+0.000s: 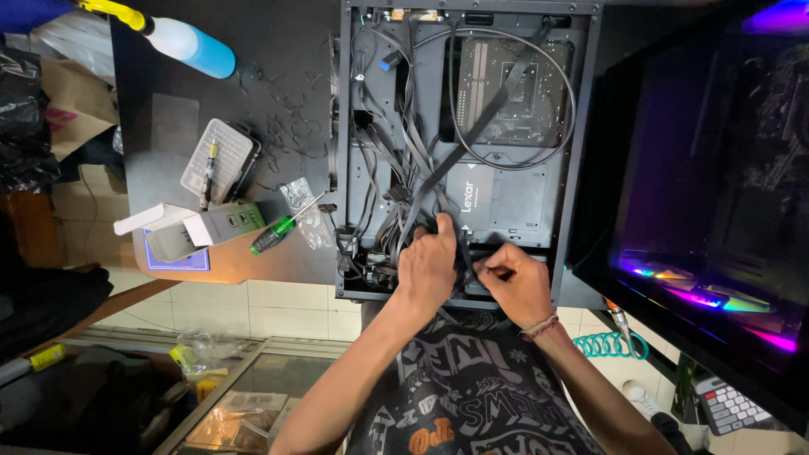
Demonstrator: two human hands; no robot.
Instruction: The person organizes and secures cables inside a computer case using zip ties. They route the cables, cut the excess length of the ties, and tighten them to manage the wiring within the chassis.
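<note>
Both hands work at the near edge of the open black metal computer case [581,152]: left hand [427,265] grips the bundled black cables [413,198], right hand [514,282] pinches one strand; bare desk [168,118] lies left.

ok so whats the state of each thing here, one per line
computer case: lying flat, side panel off
black cables: loose, bunched inside
left hand: gripping the cables
right hand: pinching a cable
green screwdriver: lying on the desk
bit case: open
spray bottle: on its side
</note>
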